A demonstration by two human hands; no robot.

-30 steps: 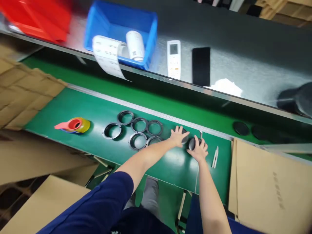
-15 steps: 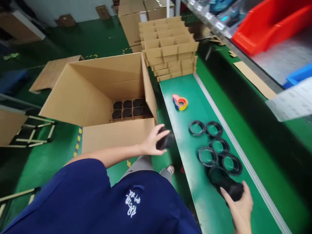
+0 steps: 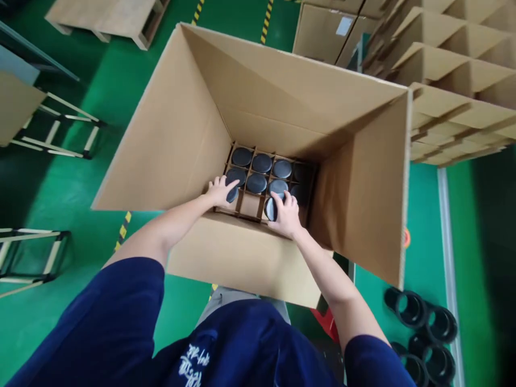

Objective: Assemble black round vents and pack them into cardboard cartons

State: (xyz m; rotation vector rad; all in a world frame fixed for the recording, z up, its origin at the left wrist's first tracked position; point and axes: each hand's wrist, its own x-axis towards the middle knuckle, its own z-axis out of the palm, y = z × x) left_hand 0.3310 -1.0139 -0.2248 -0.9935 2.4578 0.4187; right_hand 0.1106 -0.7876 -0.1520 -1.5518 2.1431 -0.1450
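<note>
A large open cardboard box (image 3: 250, 258) holds a cardboard divider grid with several round black parts (image 3: 257, 183) in its compartments. Inside it, my left hand (image 3: 220, 191) grips a black part (image 3: 232, 194) at the left end of the row nearest me. My right hand (image 3: 285, 214) is closed round another black part (image 3: 271, 209), tilted, in the same row. Between the two hands one compartment (image 3: 250, 205) shows bare cardboard. The right end of the grid lies in shadow.
Several black cylindrical parts (image 3: 439, 364) stand on the green table (image 3: 423, 247) at the right. Stacked cardboard dividers (image 3: 463, 107) rise behind it. A wooden pallet (image 3: 108, 16) and frame stands (image 3: 52, 134) are on the left floor. Something red (image 3: 325, 324) shows below the box.
Both hands have moved into the box with black parts; my right hand came over from the table. The view has swung toward the box, which now fills the middle.
</note>
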